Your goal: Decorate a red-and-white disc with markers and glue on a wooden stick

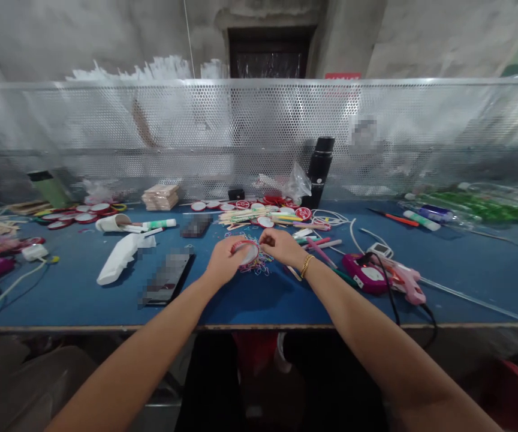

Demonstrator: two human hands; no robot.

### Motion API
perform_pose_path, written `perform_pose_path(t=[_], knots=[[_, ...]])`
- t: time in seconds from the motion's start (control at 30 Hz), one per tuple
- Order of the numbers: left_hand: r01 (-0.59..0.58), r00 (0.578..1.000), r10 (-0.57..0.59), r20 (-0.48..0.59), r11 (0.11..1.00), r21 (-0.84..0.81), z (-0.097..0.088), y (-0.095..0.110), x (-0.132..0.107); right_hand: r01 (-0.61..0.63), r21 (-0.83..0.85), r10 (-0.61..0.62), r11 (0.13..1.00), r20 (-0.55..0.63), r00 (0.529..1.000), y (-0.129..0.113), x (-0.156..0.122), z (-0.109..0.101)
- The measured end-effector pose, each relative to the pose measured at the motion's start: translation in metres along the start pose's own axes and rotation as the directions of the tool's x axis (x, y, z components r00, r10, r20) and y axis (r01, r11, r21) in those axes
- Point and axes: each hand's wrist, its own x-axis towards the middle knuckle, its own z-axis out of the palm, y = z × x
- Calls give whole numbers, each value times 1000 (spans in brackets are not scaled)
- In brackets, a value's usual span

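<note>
My left hand (223, 261) is closed around a round red-rimmed disc (250, 255) with a pale, see-through-looking face, held tilted above the table. At its right edge my right hand (280, 246), with a gold bracelet on the wrist, has its thumb and fingers pinched together. Whatever is in that pinch is too small to make out. Below and behind the disc lies a loose pile of small coloured loops (259, 269) that look like paper clips. Several similar red-rimmed discs (265, 222) lie beyond my hands, near a heap of wooden sticks (245, 215).
Left of my hands lie a phone (169, 277), a white tissue pack (119, 258) and a tipped paper cup (113, 224). Rightward are pens (322, 252), a purple box (364, 275) and a pink glue gun (405, 281) with cables. A black bottle (319, 171) stands before the perforated metal screen (187, 132).
</note>
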Motion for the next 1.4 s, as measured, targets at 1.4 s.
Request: perform_pose_path(t=[1.4], knots=[[442,890,-435,133,755,-485,-2,3,1,-344,833,71,433,349,934,-49,-15,-19]])
